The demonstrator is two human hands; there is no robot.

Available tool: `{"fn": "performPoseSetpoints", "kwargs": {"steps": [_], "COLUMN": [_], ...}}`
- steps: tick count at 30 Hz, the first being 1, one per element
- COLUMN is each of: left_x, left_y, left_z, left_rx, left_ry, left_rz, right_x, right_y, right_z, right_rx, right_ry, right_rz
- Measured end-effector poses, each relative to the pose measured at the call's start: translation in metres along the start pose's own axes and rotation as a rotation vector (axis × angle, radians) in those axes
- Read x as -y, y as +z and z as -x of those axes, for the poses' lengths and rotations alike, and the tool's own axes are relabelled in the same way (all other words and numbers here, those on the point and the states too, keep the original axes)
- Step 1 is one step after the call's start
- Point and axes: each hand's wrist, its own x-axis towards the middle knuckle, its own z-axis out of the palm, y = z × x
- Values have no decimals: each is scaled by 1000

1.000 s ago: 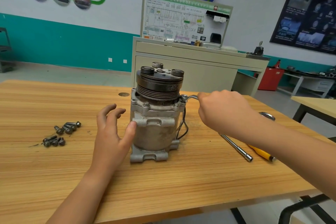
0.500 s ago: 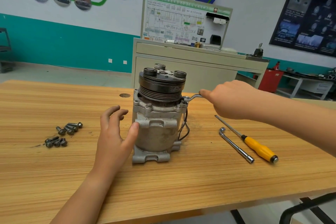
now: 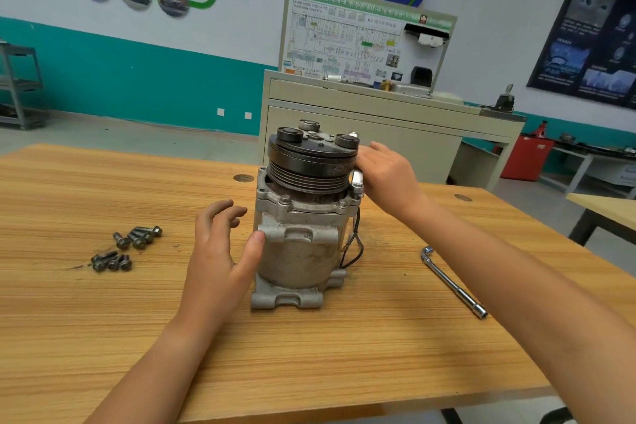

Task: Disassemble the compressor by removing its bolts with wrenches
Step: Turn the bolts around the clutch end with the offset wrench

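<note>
Two bare forearms and hands of one person are shown, viewed from above the wearer's own head. The left forearm (image 3: 151, 351) is uncovered along its whole visible length, from the near edge up to the wrist, and ends in the bare left hand (image 3: 220, 251). The right forearm (image 3: 516, 289), drawn broader at the near right edge by the wide lens, is likewise uncovered and ends in the bare right hand (image 3: 389, 179). Smooth skin and slim fingers are seen on both.
</note>
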Motion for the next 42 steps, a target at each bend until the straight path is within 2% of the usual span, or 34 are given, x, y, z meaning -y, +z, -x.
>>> {"fn": "performPoseSetpoints", "kwargs": {"steps": [3,6,8,10,13,15,21,28,39,42], "left_x": [0,1,1,1,-1,-2,-2,-4,-1,1], "left_y": [-2,-3,-3,-3,-3,-3,-4,-4,-2,-1], "left_z": [0,0,0,1,1,2,2,1,0,0], "left_rx": [-15,-16,-13,-5,-5,-8,-9,-12,-12,-9], "left_ry": [13,13,16,14,6,3,-3,-3,-14,-9], "left_rz": [13,18,19,16,10,7,-4,-12,-5,0], "right_x": [-4,4,17,34,50,55,56,66,18,2], "right_y": [-10,-41,-69,-95,-113,-109,-100,-112,-87,-66], "right_z": [3,9,17,25,34,38,30,-2,6,6], "right_rx": [-30,-161,-157,-36,399,558,666,832,756,710], "right_ry": [37,311,393,370,380,392,445,186,170,173], "right_rz": [-10,-143,-165,-87,143,222,234,448,531,448]}}
